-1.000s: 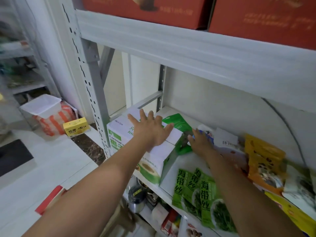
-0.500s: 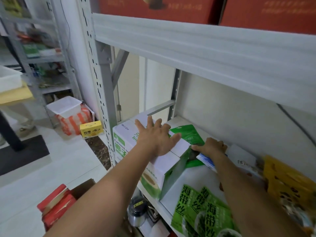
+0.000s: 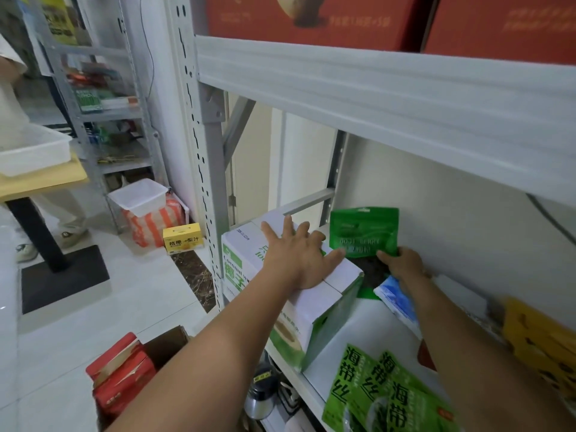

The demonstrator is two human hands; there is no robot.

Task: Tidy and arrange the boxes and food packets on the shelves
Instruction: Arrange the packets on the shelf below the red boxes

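Head view: the left hand (image 3: 299,260) lies flat on top of the white box (image 3: 246,241). Its fingers (image 3: 288,227) are straight and spread wide. They press down on the lid and do not wrap round anything. The white box stands at the left end of the shelf (image 3: 343,347), right beside the metal post, and it has green print on its sides.

The right hand (image 3: 402,265) is just to the right of the box, near the back wall. Its fingers (image 3: 384,256) are curled and pinch the bottom part of the green packet (image 3: 364,229). The packet stands upright in that hand, close to the wall. The left thumb tip sits at the packet's lower left corner, but it is not clear if they touch.

A blue packet (image 3: 396,299) lies on the shelf under the right wrist. Nearer the front edge lie the seaweed packets (image 3: 383,391), green with big letters, one partly on top of another. The yellow packets (image 3: 536,341) are at the far right and look blurry. Red boxes (image 3: 311,20) stand side by side on the shelf above.

Down on the floor (image 3: 149,291) to the left is a small yellow box (image 3: 184,238). Next to it is a striped bag (image 3: 149,222) with a white tub (image 3: 138,196) on top. Closer in, an open carton (image 3: 168,344) holds red packs. A shiny pot (image 3: 260,397) sits below the shelf.
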